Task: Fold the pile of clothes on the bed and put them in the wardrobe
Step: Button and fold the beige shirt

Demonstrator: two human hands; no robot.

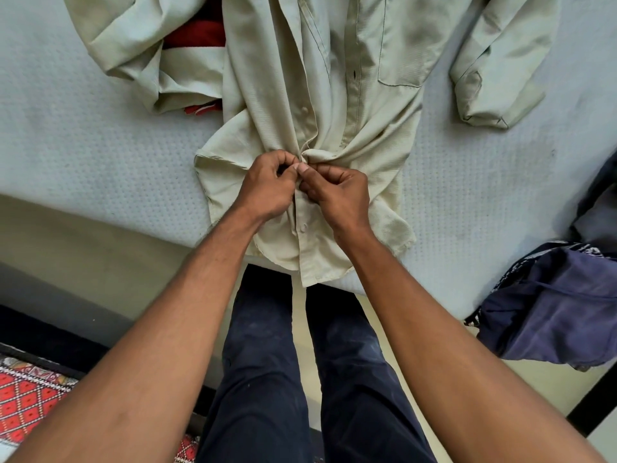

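1. Looking down on a pale shirt [334, 78] laid front-up along the bed [100, 145], with the hem draped just over the near edge and the sleeves flung out to either side.
2. Pinching the shirt's front opening low down with the left hand [267, 188] — fingers curled, thumb tip on the cloth.
3. Gripping the opposite front edge with the right hand [337, 192], fingers curled too, thumbs side by side, with fabric bunched into creases around both hands.
4. Seeing a red garment [197, 35] partly under the left sleeve — and a navy garment [551, 302] heaped at the bed's right edge.
5. Standing in dark trousers [267, 379] near a patterned red rug [30, 402].
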